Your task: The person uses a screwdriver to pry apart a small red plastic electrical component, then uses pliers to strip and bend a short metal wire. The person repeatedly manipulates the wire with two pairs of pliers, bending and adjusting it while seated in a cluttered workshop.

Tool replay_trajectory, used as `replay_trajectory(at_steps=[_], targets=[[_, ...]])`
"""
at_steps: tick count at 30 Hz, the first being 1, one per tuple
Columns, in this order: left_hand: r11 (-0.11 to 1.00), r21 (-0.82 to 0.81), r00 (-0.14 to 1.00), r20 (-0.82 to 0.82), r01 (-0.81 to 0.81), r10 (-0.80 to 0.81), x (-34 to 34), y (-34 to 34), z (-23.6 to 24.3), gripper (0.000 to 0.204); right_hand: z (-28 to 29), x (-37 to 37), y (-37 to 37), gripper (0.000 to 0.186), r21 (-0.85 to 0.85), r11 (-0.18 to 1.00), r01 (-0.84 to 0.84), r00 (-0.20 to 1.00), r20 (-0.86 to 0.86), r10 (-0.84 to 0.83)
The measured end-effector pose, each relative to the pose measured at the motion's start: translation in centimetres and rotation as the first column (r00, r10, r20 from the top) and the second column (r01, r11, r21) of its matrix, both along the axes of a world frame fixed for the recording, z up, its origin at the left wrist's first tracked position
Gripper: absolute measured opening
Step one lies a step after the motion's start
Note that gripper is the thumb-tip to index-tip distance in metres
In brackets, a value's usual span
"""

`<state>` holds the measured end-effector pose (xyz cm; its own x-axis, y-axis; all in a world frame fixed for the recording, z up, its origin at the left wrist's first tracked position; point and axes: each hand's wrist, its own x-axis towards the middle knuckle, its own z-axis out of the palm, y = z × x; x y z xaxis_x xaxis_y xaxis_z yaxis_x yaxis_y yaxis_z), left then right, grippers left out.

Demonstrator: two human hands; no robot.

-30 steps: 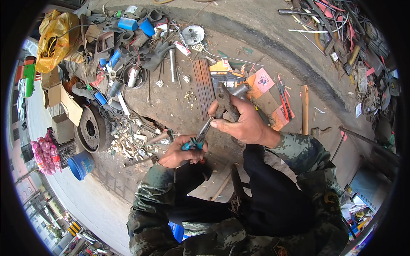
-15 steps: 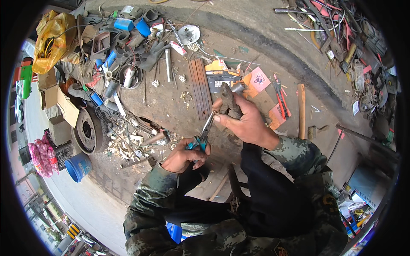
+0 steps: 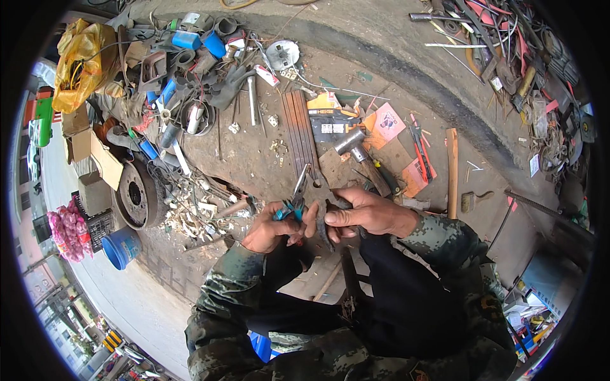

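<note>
Here we are, both hands up over the knees and both occupied: the left hand [image 3: 270, 228] curls around the teal-handled pliers [image 3: 296, 202], their nose pointing up and away, while the right hand [image 3: 372, 214] pinches a dark, notched metal piece [image 3: 321, 194] between thumb and fingers. That piece sits in mid-air between the two hands, above the ground [image 3: 244, 152], with the left fingers close against its near side. How far along? Midway through the handling, I'd judge: the piece is picked up and gripped, the pliers are at the ready right beside it, and neither is set down. Whether the pliers' nose bites on anything, I cannot tell; nor can I see any part plainly fitted or freed, so the finishing and the putting-down look yet to come. Just beyond, the hammer [image 3: 351, 143] lies untouched, right of the reddish-brown bars [image 3: 297, 130], with the red-handled tool [image 3: 422, 152] farther right, also out of play.
</note>
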<state>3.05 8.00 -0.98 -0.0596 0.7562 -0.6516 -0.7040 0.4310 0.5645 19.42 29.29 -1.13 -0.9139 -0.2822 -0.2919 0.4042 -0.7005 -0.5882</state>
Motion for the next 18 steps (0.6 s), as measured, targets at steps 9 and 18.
replay_trajectory(at_steps=[9, 18], targets=[[0.994, 0.078, 0.996, -0.059, 0.076, -0.072, -0.2, -0.2, -0.1, 0.031, 0.1, -0.6, 0.8, 0.034, -0.084, 0.994, -0.065, 0.998, 0.014, 0.066], [0.980, 0.123, 0.987, -0.029, 0.159, -0.157, -1.8, -1.2, -0.1, 0.029, 0.9, -0.7, 1.8, 0.036, 0.046, 0.978, -0.202, 0.979, -0.008, 0.202]])
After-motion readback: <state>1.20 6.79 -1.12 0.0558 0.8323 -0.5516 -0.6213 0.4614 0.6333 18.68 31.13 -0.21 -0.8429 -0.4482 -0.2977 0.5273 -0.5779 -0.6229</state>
